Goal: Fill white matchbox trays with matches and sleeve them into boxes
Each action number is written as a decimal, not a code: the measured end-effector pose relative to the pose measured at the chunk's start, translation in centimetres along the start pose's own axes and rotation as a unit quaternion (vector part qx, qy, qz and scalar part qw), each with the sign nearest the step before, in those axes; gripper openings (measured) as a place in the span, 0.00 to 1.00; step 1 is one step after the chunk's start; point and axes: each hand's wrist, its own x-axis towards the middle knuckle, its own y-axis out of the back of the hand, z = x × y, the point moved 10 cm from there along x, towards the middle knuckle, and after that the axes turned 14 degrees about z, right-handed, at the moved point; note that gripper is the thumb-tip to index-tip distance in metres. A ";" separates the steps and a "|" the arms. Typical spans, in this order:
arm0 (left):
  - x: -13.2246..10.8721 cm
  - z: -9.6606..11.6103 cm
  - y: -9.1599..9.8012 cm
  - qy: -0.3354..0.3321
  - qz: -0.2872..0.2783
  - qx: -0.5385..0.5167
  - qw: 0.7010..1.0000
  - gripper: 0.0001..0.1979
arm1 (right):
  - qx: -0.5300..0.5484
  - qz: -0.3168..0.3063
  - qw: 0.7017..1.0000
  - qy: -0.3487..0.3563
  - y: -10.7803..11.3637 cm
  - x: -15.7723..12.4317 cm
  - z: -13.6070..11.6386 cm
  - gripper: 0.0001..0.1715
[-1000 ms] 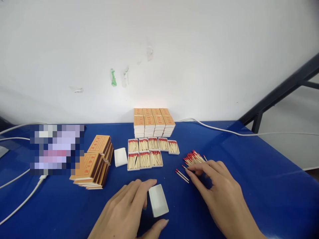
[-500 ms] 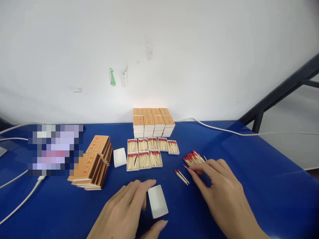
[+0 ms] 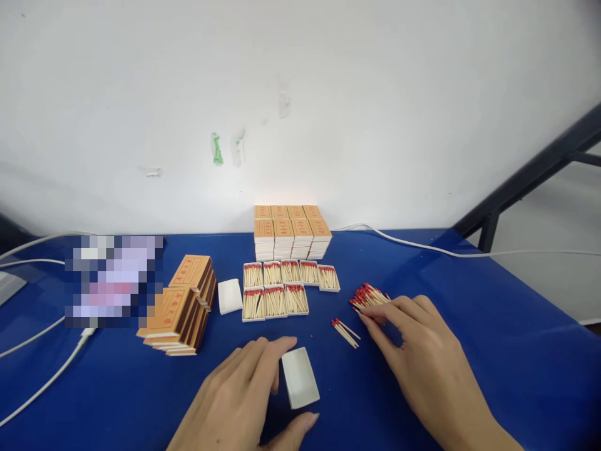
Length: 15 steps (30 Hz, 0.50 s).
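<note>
My left hand rests on the blue table, its fingers and thumb curled round an empty white matchbox tray. My right hand lies flat with fingers stretched out, the fingertips on a loose pile of red-tipped matches. A few separate matches lie just left of those fingertips.
Several trays filled with matches lie in two rows in front of a stack of closed orange matchboxes by the wall. Another empty white tray lies beside a leaning pile of orange sleeves. White cables run at left and back right.
My right fingers have slid slightly right along the match pile, leaving the few separate matches apart. My left hand stays on the empty tray.
</note>
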 end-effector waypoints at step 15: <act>0.1 -0.2 -0.3 -0.002 -0.004 0.001 1.000 0.36 | -0.005 -0.009 1.000 -0.024 0.5 1.0 1.1 0.24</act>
